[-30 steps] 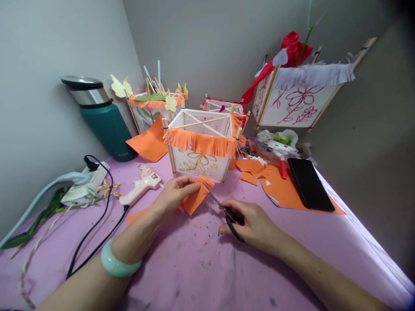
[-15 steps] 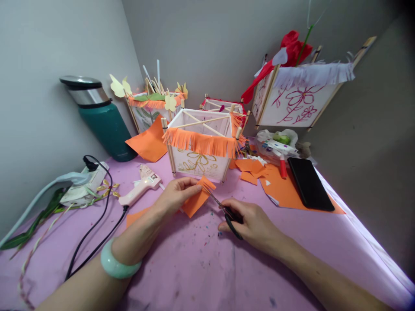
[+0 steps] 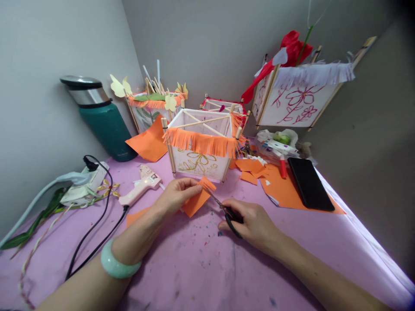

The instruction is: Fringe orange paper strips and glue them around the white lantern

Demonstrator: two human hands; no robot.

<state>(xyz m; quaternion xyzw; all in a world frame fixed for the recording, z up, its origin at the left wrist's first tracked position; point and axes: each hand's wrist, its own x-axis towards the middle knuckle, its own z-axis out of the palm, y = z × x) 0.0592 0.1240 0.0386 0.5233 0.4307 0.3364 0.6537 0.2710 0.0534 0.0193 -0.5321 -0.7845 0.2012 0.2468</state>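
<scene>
My left hand (image 3: 177, 194) pinches a small piece of orange paper (image 3: 195, 204) whose upper edge has slits. Black-handled scissors (image 3: 232, 220) are in my right hand (image 3: 251, 220), with their blades pointing up and left, at the slit edge of the paper. Just behind the paper stands a white box lantern (image 3: 197, 162) with wooden sticks at its corners, a yellow flower drawing and an orange fringe (image 3: 201, 141) along its top. Below the hands, tiny scraps dot the purple cloth (image 3: 201, 276).
A pink glue gun (image 3: 141, 190), a power strip (image 3: 82, 185) and a teal bottle (image 3: 105, 125) are at the left. Orange scraps (image 3: 249, 166), a black phone (image 3: 309, 183) and a red marker (image 3: 283, 167) lie at the right. Another lantern (image 3: 298, 99) hangs above them.
The scissors' handles have drawn slightly closer together in my right hand. My left hand and the orange paper have hardly moved.
</scene>
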